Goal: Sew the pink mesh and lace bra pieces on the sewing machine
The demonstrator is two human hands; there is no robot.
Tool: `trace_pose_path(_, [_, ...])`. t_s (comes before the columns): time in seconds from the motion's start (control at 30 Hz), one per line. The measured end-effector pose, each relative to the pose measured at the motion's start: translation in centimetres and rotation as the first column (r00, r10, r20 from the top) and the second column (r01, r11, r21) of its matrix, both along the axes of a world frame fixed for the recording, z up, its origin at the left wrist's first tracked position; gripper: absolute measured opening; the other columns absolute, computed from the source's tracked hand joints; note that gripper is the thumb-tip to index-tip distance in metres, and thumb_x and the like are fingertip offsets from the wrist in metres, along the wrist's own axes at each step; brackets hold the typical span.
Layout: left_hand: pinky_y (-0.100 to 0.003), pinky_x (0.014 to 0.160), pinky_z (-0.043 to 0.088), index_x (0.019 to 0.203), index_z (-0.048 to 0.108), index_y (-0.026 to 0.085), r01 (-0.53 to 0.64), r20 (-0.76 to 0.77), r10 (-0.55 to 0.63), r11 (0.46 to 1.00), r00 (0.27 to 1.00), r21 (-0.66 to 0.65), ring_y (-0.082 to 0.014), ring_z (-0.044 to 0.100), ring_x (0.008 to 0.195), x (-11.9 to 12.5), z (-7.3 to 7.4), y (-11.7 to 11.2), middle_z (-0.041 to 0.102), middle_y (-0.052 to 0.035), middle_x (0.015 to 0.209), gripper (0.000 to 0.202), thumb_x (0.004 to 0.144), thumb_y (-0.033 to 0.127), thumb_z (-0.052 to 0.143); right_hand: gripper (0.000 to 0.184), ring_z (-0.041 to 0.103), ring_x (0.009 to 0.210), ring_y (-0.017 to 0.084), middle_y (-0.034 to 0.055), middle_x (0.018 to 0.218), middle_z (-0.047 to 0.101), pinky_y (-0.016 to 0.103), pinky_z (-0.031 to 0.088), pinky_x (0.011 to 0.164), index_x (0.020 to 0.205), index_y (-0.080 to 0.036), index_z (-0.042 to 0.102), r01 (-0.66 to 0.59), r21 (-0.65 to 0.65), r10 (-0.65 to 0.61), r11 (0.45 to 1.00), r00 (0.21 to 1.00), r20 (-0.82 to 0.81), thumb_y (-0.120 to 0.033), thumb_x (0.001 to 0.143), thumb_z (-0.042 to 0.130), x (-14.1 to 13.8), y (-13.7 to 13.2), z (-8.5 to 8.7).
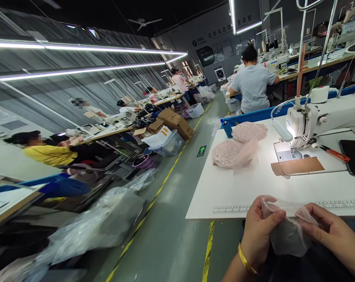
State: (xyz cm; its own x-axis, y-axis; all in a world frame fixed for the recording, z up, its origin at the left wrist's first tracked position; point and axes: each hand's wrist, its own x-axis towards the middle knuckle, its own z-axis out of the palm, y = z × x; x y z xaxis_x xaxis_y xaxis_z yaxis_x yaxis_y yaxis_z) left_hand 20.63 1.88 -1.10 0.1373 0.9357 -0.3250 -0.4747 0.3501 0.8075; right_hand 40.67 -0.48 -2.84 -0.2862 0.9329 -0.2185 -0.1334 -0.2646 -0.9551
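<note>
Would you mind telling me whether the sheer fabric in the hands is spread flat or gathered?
Gathered: the sheer fabric hangs loosely, crumpled between the left hand and right hand, its lower part drooping.

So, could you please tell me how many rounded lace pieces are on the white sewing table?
2: a nearer lace piece, partly overlapped by sheer fabric, and a farther lace piece just behind it, beside the blue object. Others may be hidden underneath.

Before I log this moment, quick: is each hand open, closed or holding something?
Left hand: closed, pinching the sheer whitish fabric.
Right hand: closed, pinching the same fabric's other side.
</note>
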Motion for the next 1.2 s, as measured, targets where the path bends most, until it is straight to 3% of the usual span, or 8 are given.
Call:
trace_pose_path(0.2, [-0.023, 0.066, 0.048, 0.078, 0.060, 0.017, -0.109, -0.033, 0.110, 0.993, 0.993, 0.036, -0.0125, 0.061, 0.064, -0.3, 0.2, 0.4, 0.065, 0.0032, 0.069, 0.055, 0.056, 0.038, 0.106, 0.045, 0.067, 0.092, 0.024, 0.0024, 0.095, 0.074, 0.032, 0.058, 0.083, 0.104, -0.025, 0.073, 0.057, -0.034, -0.056, 0.998, 0.997, 0.051, -0.064, 0.086, 0.085, 0.9, -0.5, -0.6])
trace_pose_path(0.4, [-0.023, 0.069, 0.050, 0.084, 0.063, 0.016, -0.030, 0.001, 0.030, 0.999, 1.000, 0.037, -0.0121, 0.063, 0.066, 0.0, 0.0, 0.7, 0.070, 0.0008, 0.073, 0.054, 0.059, 0.036, 0.106, 0.046, 0.070, 0.100, 0.030, 0.0046, 0.098, 0.076, 0.039, 0.059, 0.092, 0.108, -0.024, 0.076, 0.063, -0.054, -0.065, 0.997, 0.997, -0.043, -0.065, 0.087, 0.083, 0.1, 0.0, 0.9])
trace_pose_path(0.47, [-0.022, 0.067, 0.049, 0.088, 0.065, 0.016, -0.026, -0.010, 0.026, 0.999, 1.000, 0.039, -0.0116, 0.063, 0.066, 0.1, -0.1, 0.6, 0.070, 0.0011, 0.074, 0.053, 0.061, 0.036, 0.106, 0.047, 0.070, 0.104, 0.031, 0.0057, 0.102, 0.076, 0.043, 0.057, 0.101, 0.115, -0.025, 0.077, 0.027, -0.065, -0.032, 0.997, 0.996, -0.083, -0.064, 0.090, 0.080, -0.2, 0.1, 1.2])
trace_pose_path(0.57, [-0.023, 0.066, 0.049, 0.089, 0.067, 0.016, -0.030, -0.026, 0.031, 0.999, 0.999, 0.026, -0.0121, 0.063, 0.065, 0.1, 0.0, 0.5, 0.069, 0.0015, 0.073, 0.053, 0.060, 0.038, 0.106, 0.048, 0.069, 0.103, 0.032, 0.0073, 0.103, 0.076, 0.048, 0.054, 0.106, 0.112, -0.023, 0.078, -0.088, -0.057, 0.086, 0.994, 0.995, -0.043, -0.066, 0.091, 0.078, -0.3, 0.2, 1.3])
trace_pose_path(0.67, [-0.025, 0.070, 0.052, 0.090, 0.070, 0.015, -0.046, -0.047, 0.048, 0.998, 0.998, 0.030, -0.0152, 0.068, 0.069, 0.0, 0.2, 0.6, 0.073, -0.0013, 0.077, 0.054, 0.058, 0.038, 0.107, 0.048, 0.066, 0.090, 0.028, 0.0039, 0.089, 0.071, 0.040, 0.057, 0.092, 0.095, -0.022, 0.075, -0.052, -0.057, 0.053, 0.997, 0.999, 0.013, -0.070, 0.089, 0.078, 0.1, 0.2, 1.2])
trace_pose_path(0.8, [-0.028, 0.073, 0.055, 0.101, 0.074, 0.013, 0.018, -0.021, -0.017, 0.999, 1.000, 0.037, -0.0193, 0.073, 0.076, -0.1, 0.6, 0.7, 0.078, -0.0098, 0.091, 0.058, 0.063, 0.043, 0.105, 0.050, 0.054, 0.074, 0.019, -0.0017, 0.076, 0.060, 0.027, 0.050, 0.071, 0.079, -0.022, 0.068, 0.025, 0.015, -0.026, 1.000, 0.991, 0.128, -0.070, 0.087, 0.080, 0.6, 0.3, 0.8])
trace_pose_path(1.03, [-0.028, 0.076, 0.055, 0.095, 0.074, 0.015, 0.032, -0.022, -0.031, 0.998, 0.999, 0.046, -0.0174, 0.070, 0.074, -0.1, 0.3, 0.5, 0.076, -0.0049, 0.083, 0.054, 0.058, 0.036, 0.107, 0.043, 0.070, 0.104, 0.030, 0.0036, 0.105, 0.079, 0.035, 0.057, 0.097, 0.107, -0.026, 0.078, 0.003, 0.068, -0.011, 0.998, 0.992, 0.128, -0.067, 0.092, 0.077, 0.5, 0.1, -0.4])
trace_pose_path(1.2, [-0.029, 0.076, 0.054, 0.096, 0.075, 0.015, 0.022, -0.012, -0.021, 0.998, 1.000, 0.057, -0.0182, 0.070, 0.073, -0.3, 0.0, 0.5, 0.076, -0.0047, 0.080, 0.055, 0.056, 0.035, 0.107, 0.047, 0.074, 0.106, 0.033, 0.0047, 0.109, 0.081, 0.037, 0.060, 0.099, 0.115, -0.029, 0.080, 0.033, 0.043, -0.039, 0.999, 0.987, 0.153, -0.068, 0.090, 0.078, 0.9, -0.2, -0.8])
